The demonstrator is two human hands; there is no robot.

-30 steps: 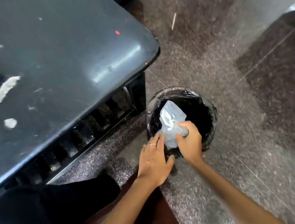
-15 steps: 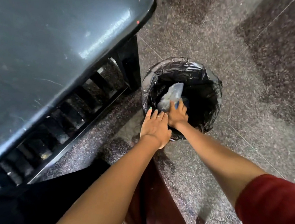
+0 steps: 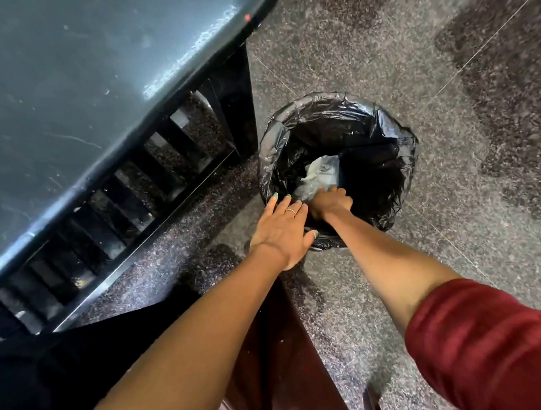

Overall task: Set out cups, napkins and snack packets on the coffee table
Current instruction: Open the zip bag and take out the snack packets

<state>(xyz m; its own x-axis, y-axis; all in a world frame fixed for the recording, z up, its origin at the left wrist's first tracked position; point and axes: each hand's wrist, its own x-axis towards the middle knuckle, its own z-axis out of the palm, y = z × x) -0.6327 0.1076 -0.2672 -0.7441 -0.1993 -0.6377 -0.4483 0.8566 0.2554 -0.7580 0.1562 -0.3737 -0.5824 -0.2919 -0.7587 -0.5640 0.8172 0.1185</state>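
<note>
I'm pushing a crumpled clear plastic wrapper (image 3: pixel 320 177) down into the black-lined round bin (image 3: pixel 387 129), right hand (image 3: pixel 329 201) curled around it. Left hand (image 3: pixel 282 228) is lying flat, fingers straight, steadying the rim. Dark glossy coffee table (image 3: pixel 89 90) is sitting just beside.

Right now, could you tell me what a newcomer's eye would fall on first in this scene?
Most striking is the bin lined with a black bag on the speckled floor, beside the dark table's corner leg. The right hand reaches into it, curled on a crumpled clear plastic bag, while the left hand rests flat on the near rim.
</note>
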